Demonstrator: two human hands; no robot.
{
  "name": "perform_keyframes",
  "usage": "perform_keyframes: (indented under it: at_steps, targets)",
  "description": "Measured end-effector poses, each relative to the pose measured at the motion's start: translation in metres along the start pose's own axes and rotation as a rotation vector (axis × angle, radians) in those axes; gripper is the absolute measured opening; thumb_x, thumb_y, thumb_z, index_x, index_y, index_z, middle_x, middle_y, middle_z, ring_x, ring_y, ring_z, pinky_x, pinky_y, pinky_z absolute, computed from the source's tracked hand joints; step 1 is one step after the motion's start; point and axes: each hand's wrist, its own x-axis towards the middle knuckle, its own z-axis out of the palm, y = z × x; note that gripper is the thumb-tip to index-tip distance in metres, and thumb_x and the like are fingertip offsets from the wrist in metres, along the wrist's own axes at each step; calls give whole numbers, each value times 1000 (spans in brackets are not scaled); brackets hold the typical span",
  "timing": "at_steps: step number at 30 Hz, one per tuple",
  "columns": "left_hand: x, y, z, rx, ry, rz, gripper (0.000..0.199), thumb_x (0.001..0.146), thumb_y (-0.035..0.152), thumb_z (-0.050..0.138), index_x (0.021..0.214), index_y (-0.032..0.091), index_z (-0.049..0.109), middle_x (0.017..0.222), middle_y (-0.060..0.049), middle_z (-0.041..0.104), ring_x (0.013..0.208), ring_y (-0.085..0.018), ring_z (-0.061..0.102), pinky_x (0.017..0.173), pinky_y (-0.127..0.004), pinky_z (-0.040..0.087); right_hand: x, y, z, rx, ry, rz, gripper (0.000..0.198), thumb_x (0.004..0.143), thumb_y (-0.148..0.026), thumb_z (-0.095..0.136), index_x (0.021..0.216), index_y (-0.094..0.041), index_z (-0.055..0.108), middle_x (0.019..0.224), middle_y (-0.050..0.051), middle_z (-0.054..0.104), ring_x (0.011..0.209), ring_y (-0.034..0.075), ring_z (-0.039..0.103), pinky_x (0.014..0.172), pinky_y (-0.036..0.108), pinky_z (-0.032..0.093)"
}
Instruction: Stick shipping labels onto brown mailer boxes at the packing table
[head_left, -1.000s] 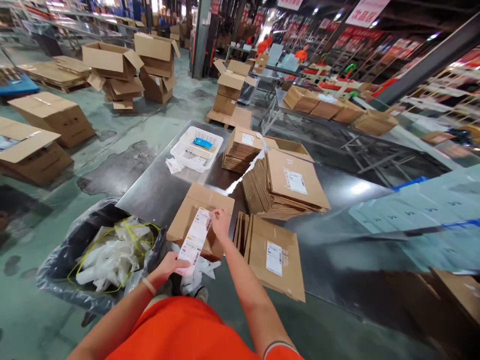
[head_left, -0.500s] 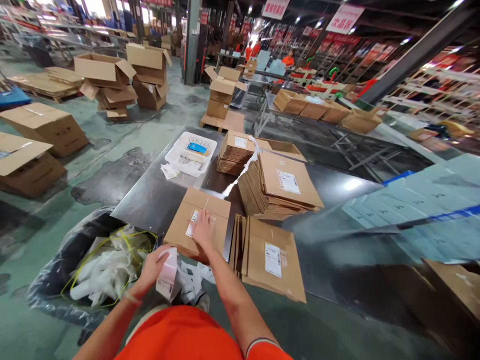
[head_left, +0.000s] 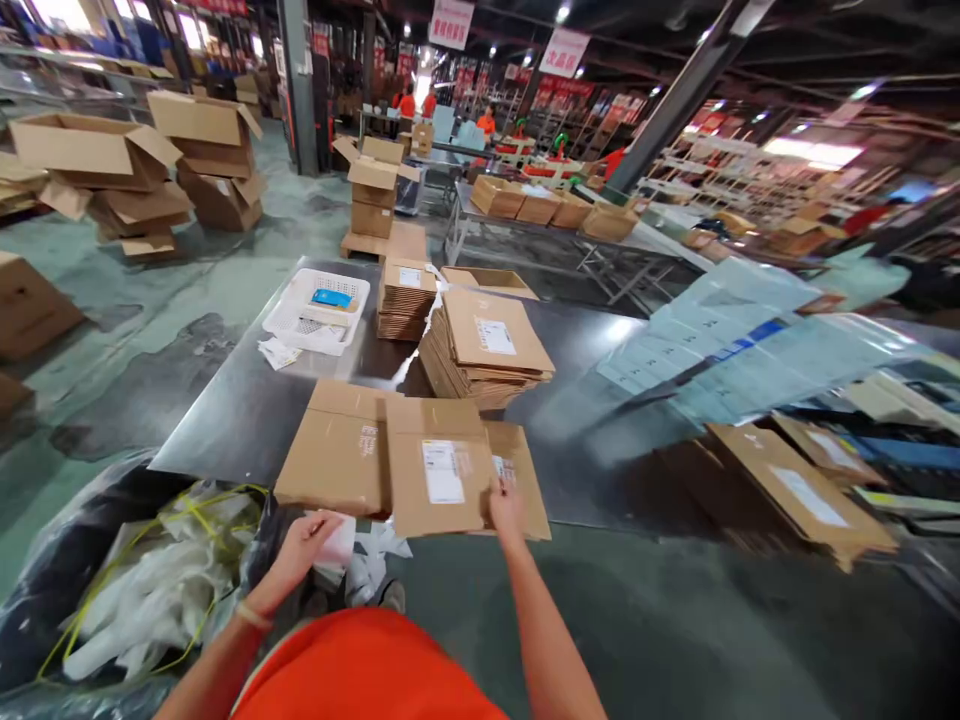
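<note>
A flat brown cardboard carton with a white printed label [head_left: 439,430] is grasped at its right edge by the fingers of the right hand [head_left: 507,503]. A folded pinkish-white paper label strip [head_left: 335,550] is pinched in the left hand [head_left: 309,540], near the table's front edge. The gripped carton is overlapped onto another brown cardboard panel [head_left: 531,485] at its right; at its left, a brown cardboard package [head_left: 334,445] is placed. All are supported by a dark, shiny metal table [head_left: 577,365]. Farther back, a tall stack of flattened brown cartons [head_left: 487,335] and a white perforated plastic basket [head_left: 358,312] are set. Crumpled white paper [head_left: 150,590] is held in a black-lined bin [head_left: 82,535] at the left.
</note>
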Motion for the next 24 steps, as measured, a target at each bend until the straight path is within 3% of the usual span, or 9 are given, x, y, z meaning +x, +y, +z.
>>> perform_keyframes:
  at_steps: [4, 7, 8, 10, 13, 16, 19, 21, 24]
  targets:
    - [-11, 8, 6, -61, -98, -25, 68, 55, 51, 107, 112, 22, 83, 92, -4, 82, 83, -26, 73, 81, -37, 58, 23, 37, -56, -69, 128, 142, 59, 107, -39, 48, 153, -16, 77, 140, 30, 79, 134, 45, 75, 108, 58, 60]
    - [-19, 20, 21, -191, -76, 16, 70, 54, 45, 109, 115, 22, 81, 103, -7, 85, 93, -27, 76, 88, -37, 59, 1, 8, -38, -19, 225, -139, 61, 92, -36, 72, 149, -15, 78, 160, 33, 67, 150, 49, 62, 116, 65, 53]
    - [-20, 25, 27, -226, -49, 27, 69, 56, 45, 108, 115, 22, 82, 106, -8, 86, 96, -28, 77, 90, -37, 60, -17, -7, -20, 70, 123, -299, 60, 83, -35, 81, 140, -18, 82, 159, 31, 68, 148, 48, 63, 114, 63, 54]
    - [-20, 31, 35, -286, 23, 29, 67, 56, 45, 108, 114, 21, 85, 108, -10, 88, 96, -28, 77, 91, -38, 60, -61, -35, 26, 314, -395, -586, 52, 68, -36, 92, 118, -24, 87, 137, 18, 81, 127, 41, 73, 102, 52, 60]
    - [-14, 33, 32, -400, 191, -32, 65, 47, 43, 110, 102, 17, 87, 96, -9, 87, 82, -25, 74, 81, -37, 58, -127, -56, 94, 485, -1003, -646, 35, 60, -47, 95, 82, -24, 81, 85, 3, 76, 80, 25, 68, 74, 37, 55]
    - [-12, 25, 15, -538, 396, -125, 70, 41, 42, 111, 99, 16, 82, 79, -4, 81, 68, -19, 67, 68, -32, 53, -161, -62, 130, 553, -1054, -549, 31, 70, -52, 85, 72, -26, 69, 60, -5, 56, 58, 15, 46, 58, 29, 39]
    - [-20, 12, 6, -617, 496, -172, 75, 61, 61, 104, 115, 17, 77, 78, -2, 77, 67, -21, 70, 68, -34, 56, -166, -75, 138, 660, -992, -476, 39, 66, -48, 88, 96, -30, 72, 59, -10, 53, 50, 14, 42, 49, 25, 35]
    - [-30, 5, 9, -630, 425, -159, 87, 75, 71, 95, 140, 19, 71, 81, -2, 78, 70, -24, 74, 71, -37, 59, -167, -87, 141, 705, -961, -442, 47, 64, -50, 88, 103, -30, 72, 60, -11, 52, 47, 13, 42, 45, 26, 36]
    - [-41, 1, 14, -531, 252, -40, 94, 64, 54, 106, 146, 21, 73, 89, -5, 83, 76, -25, 75, 76, -38, 59, -169, -102, 147, 698, -960, -431, 43, 64, -57, 88, 91, -28, 71, 61, -7, 58, 47, 15, 46, 45, 28, 39]
